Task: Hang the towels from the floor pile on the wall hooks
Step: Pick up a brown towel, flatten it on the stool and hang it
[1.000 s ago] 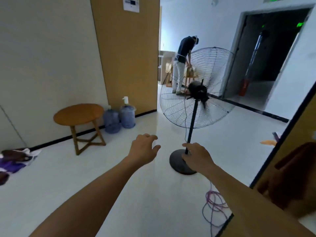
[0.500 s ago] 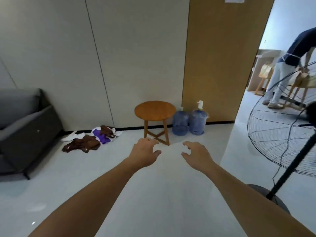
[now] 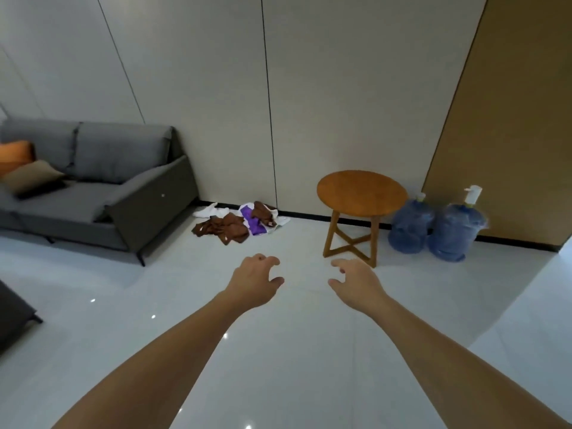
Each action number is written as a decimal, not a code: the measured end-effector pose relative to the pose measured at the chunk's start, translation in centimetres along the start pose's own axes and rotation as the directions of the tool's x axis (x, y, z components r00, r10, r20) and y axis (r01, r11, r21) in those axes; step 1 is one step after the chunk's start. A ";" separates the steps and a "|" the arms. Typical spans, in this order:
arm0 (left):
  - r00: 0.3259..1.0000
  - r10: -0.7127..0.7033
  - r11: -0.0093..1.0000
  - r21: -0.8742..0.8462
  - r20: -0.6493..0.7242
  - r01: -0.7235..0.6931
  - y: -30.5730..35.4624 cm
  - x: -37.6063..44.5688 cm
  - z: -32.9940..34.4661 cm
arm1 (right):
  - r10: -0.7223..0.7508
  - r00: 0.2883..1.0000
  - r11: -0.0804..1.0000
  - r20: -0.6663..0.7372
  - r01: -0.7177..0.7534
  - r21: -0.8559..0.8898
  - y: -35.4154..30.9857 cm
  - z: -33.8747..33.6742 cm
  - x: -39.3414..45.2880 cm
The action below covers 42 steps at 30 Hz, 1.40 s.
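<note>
By the sofa [image 3: 93, 193] the towels [image 3: 238, 222] lie heaped against the wall, well short of both empty hands, left hand [image 3: 253, 281] and right hand [image 3: 356, 283] loosely curled, seemingly readying to gather them, stool [image 3: 362, 193] beyond.

This looked like a lounge or waiting corner of an office-type building rather than a home. A grey sofa [image 3: 93, 187] with an orange cushion [image 3: 15, 154] and a tan one [image 3: 31, 178] stood along pale panelled walls [image 3: 201, 88], beside a glossy white tiled floor [image 3: 278, 366]. A small round wooden stool table [image 3: 362, 193] sat by two big blue water-cooler bottles [image 3: 433, 227], one fitted with a pump. A wood-veneer wall panel [image 3: 510, 119] closed off the right side.
</note>
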<state>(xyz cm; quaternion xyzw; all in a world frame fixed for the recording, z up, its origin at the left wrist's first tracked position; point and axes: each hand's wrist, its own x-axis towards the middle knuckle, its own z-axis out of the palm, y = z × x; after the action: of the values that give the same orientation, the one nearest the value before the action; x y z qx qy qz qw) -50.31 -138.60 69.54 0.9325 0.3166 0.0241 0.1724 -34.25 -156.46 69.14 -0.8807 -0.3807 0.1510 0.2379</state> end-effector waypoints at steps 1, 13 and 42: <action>1.000 -0.013 1.000 -0.002 -0.004 0.013 -0.8 1.2 -0.2 | -0.009 1.000 1.000 0.012 0.009 -0.012 -0.4 0.4 1.5; 0.994 -0.095 0.994 -0.052 -0.060 0.092 -13.8 18.3 -5.2 | -0.068 0.996 0.994 0.055 0.072 -0.082 -10.6 3.2 22.4; 0.950 -0.298 0.954 -0.016 0.095 0.301 -27.9 57.8 -7.5 | -0.073 0.949 0.996 0.307 0.086 -0.030 -13.5 11.6 69.1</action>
<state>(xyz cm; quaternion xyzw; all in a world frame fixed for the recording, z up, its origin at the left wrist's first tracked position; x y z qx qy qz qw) -21.62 -81.05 63.47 0.8711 0.4456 -0.0400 0.2025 -1.61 -93.51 60.72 -0.8356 -0.4513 0.2674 0.1632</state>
